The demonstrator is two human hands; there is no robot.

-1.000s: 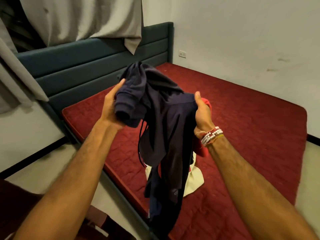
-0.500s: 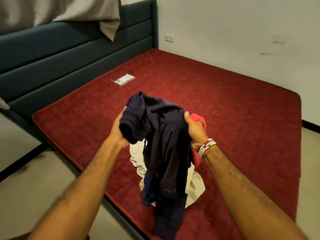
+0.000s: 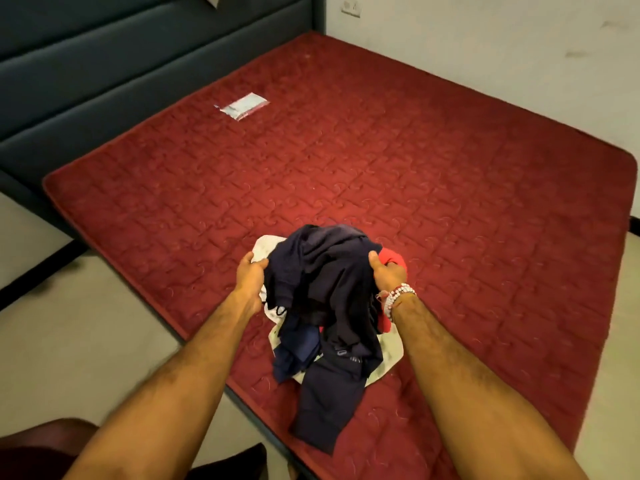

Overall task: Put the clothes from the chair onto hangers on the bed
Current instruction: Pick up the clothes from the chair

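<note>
Right, both arms are stretched out over the near edge of the bed (image 3: 433,161), and between them sits the bundle of clothes (image 3: 325,306), its lower folds resting on the red quilted mattress close to the near edge. Left hand (image 3: 251,277) grips the left flank of the bundle, thumb on top, fingers tucked into the cloth where a white garment (image 3: 264,249) meets the navy garment (image 3: 322,268). Right hand (image 3: 386,276) clamps the right flank, thumb pressed onto the navy fabric, the other fingers buried out of sight in a red garment (image 3: 393,259) that bulges out just beyond it. So each hand has a full grasp of cloth. White and red beaded bracelets (image 3: 398,299) ring the right wrist. Below the hands the navy piece spills down in a long dark tongue towards the near edge of the mattress, with more white cloth peeking out under it on the right. Further off, well apart from the bundle, a small clear plastic packet (image 3: 242,106) lies flat on the far left part of the mattress, near the dark teal padded headboard (image 3: 104,64). A wall socket (image 3: 350,8) shows on the pale wall (image 3: 502,46) at the far side. Pale floor (image 3: 86,323) runs along the left of the bed, and a dark reddish-brown shape (image 3: 41,441) sits in the near left corner; what it is I cannot tell.
</note>
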